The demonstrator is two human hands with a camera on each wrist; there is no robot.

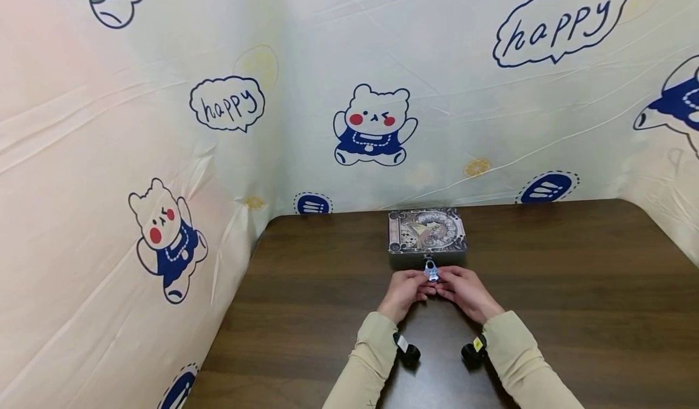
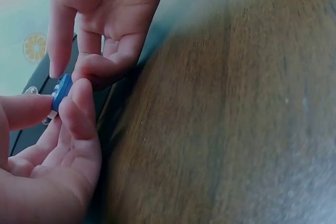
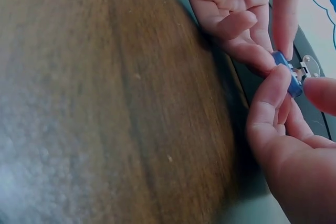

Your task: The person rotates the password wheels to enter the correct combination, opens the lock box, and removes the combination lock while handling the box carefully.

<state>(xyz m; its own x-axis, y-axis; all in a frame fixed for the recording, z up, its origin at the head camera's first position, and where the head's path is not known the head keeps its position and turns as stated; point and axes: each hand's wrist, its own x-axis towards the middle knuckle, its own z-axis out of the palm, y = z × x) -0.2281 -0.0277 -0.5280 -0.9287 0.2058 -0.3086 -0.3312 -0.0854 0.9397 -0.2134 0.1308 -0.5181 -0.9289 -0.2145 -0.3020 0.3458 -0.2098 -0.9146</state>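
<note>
A small blue padlock (image 1: pixel 432 272) hangs at the clasp (image 3: pixel 311 65) on the front of a dark box (image 1: pixel 428 233) with an ornate printed lid. The lid is down. My left hand (image 1: pixel 403 292) pinches the padlock from the left, thumb on one face and fingers behind. From the other side my right hand (image 1: pixel 465 290) holds it between thumb and fingers. In the left wrist view the padlock's blue body (image 2: pixel 63 91) shows between both hands' fingertips, small pale parts along its face. Fingers partly cover it, so whether the shackle is locked cannot be told.
The box stands near the back edge of a brown wooden table (image 1: pixel 306 312). Behind and to the left hangs a pale curtain (image 1: pixel 306 124) with printed bears and "happy" bubbles. Black cameras (image 1: pixel 409 355) are strapped to both wrists, over beige sleeves (image 1: pixel 364 366).
</note>
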